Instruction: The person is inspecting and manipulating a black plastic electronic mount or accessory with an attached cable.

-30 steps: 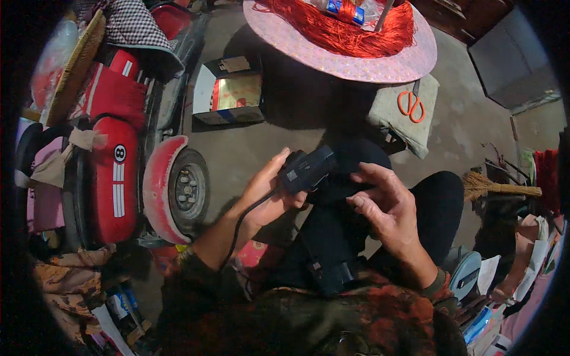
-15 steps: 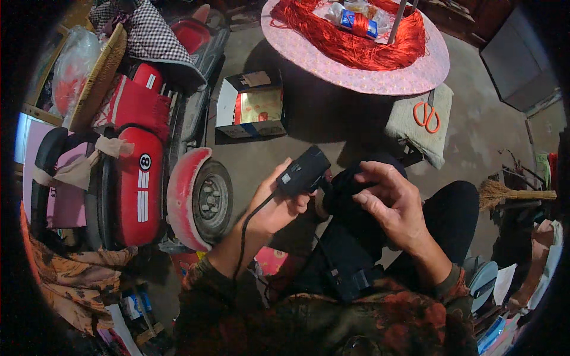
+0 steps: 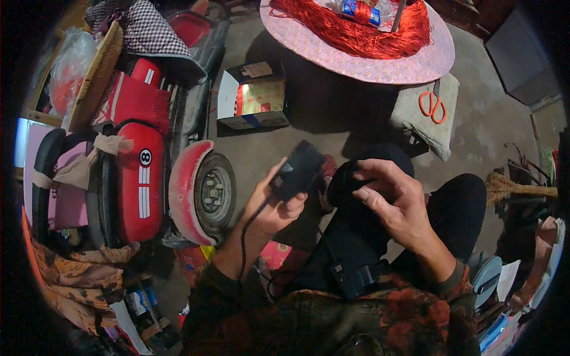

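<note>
My left hand (image 3: 274,207) is closed round a small black box-shaped device (image 3: 298,171), which looks blurred. A thin black cable (image 3: 244,240) runs from it down along my left forearm. To its right, above my dark-trousered knee, my right hand (image 3: 395,204) is raised with fingers curved and the thumb apart from them. I see nothing held in it. A second black box-like piece (image 3: 355,280) with a cable lies against my lap.
Ahead, a round pink table (image 3: 356,66) carries a coil of red strands (image 3: 380,44). Orange-handled scissors (image 3: 432,107) rest on a cloth-covered stool (image 3: 415,121). An open carton (image 3: 254,98) sits on the floor. A red vehicle (image 3: 142,184) stands left; a straw broom (image 3: 510,188) lies right.
The black device has tilted and shifted slightly left in my left hand. My right hand has hardly moved. The whole view has shifted a little, with the table higher in the picture.
</note>
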Demonstrator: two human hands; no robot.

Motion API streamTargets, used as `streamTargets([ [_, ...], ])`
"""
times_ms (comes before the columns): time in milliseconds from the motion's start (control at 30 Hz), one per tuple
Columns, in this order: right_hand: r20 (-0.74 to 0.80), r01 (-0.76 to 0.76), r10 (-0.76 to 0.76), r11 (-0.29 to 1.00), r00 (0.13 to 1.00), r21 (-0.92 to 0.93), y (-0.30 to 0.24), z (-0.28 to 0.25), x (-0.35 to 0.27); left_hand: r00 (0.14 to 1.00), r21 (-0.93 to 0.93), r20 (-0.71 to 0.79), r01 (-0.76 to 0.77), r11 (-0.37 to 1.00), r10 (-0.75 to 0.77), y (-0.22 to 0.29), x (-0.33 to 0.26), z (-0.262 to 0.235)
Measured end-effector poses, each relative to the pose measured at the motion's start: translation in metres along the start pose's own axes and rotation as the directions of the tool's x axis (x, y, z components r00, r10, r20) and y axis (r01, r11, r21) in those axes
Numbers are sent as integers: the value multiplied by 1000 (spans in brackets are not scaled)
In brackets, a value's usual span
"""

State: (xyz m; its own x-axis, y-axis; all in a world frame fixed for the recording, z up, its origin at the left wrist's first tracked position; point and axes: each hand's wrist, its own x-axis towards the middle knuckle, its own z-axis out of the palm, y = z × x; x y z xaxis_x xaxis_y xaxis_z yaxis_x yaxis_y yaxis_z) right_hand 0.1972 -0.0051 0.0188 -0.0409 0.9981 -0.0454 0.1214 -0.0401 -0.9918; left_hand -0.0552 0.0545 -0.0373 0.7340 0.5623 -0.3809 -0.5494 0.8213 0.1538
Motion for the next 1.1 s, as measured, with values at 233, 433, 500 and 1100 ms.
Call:
streamTargets([
  [233,162,66,-56,996,985,-56,5,12,10,953,324,-264,-54,944,145,-14,11,35],
  [433,153,-40,21,992,988,121,7,14,5,969,445,-64,-187,876,240,-13,7,20],
  [500,158,-46,31,995,987,93,6,13,5,963,484,-1,-234,843,269,-12,4,22],
  [1100,112,94,-78,985,991,-145,4,14,-4,966,592,65,-238,770,249,-12,1,25],
])
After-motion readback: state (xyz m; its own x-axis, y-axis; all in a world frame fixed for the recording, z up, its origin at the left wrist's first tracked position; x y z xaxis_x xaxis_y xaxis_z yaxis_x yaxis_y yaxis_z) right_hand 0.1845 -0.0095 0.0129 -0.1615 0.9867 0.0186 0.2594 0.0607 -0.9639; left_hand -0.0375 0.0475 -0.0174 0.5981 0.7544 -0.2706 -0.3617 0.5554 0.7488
